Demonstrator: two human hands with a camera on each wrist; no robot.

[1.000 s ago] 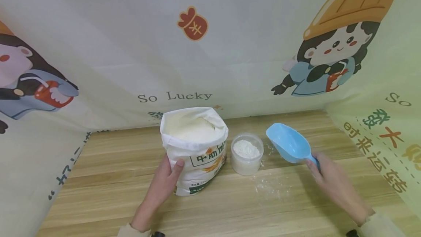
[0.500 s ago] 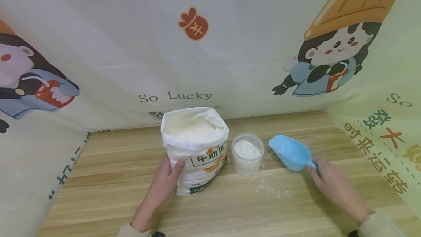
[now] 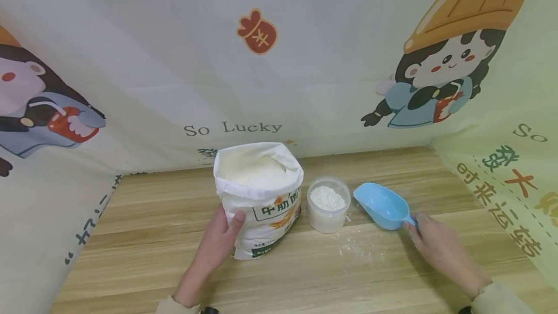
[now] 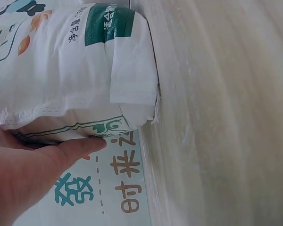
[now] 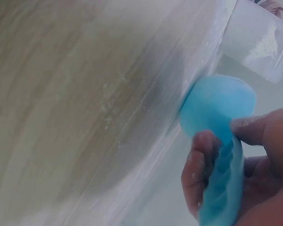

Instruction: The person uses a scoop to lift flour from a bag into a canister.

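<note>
A white paper bag of flour (image 3: pixel 257 207) stands with its top wide, and pale flour (image 3: pixel 257 172) fills it to near the rim. My left hand (image 3: pixel 221 232) holds the bag's left side, thumb toward the front; its other fingers are mostly hidden behind. In the left wrist view the bag (image 4: pixel 75 70) rests on the table against that hand (image 4: pixel 33 169). My right hand (image 3: pixel 438 239) grips the ridged handle of a light blue scoop (image 3: pixel 383 206), whose bowl looks to be without flour. The right wrist view shows the scoop (image 5: pixel 217 103) low at the tabletop, thumb and fingers around its handle.
Between bag and scoop stands a clear round tub (image 3: pixel 328 219) heaped with white flour. Loose flour (image 3: pixel 359 248) is scattered on the wooden table (image 3: pixel 305 285) in front. Printed cloth (image 3: pixel 322 62) encloses the back and both sides.
My right hand has lowered the scoop toward the table, then shifted it slightly left, nearer the tub. The left hand and the bag stay as they were.
</note>
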